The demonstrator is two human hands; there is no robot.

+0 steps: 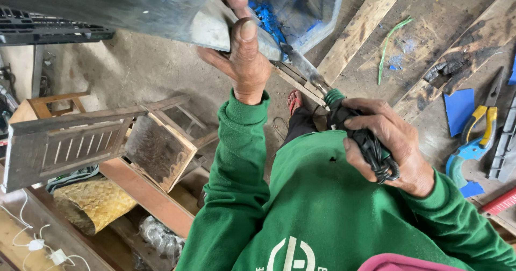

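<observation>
My left hand [243, 56] grips the cut edge of a large grey-blue plastic container [161, 7] held up in front of me, thumb on top of the rim. My right hand [389, 144] is closed on a knife handle [368, 142] wrapped in black cord with a green band. The knife's blade [302, 65] points up and left, its tip touching the container's edge just right of my left hand. Blue shavings [266, 18] cling to the container's inside. Both arms are in green sleeves.
Wooden planks [371, 29] lie at the right with a blue plastic piece [459, 107], yellow-handled snips [484, 126], a red tool [500, 202] and a green strip [389, 45]. A wooden stool [80, 142], a woven basket [91, 204] and a white cable [37, 244] are at the left. My sandalled foot [294, 101] rests on the floor.
</observation>
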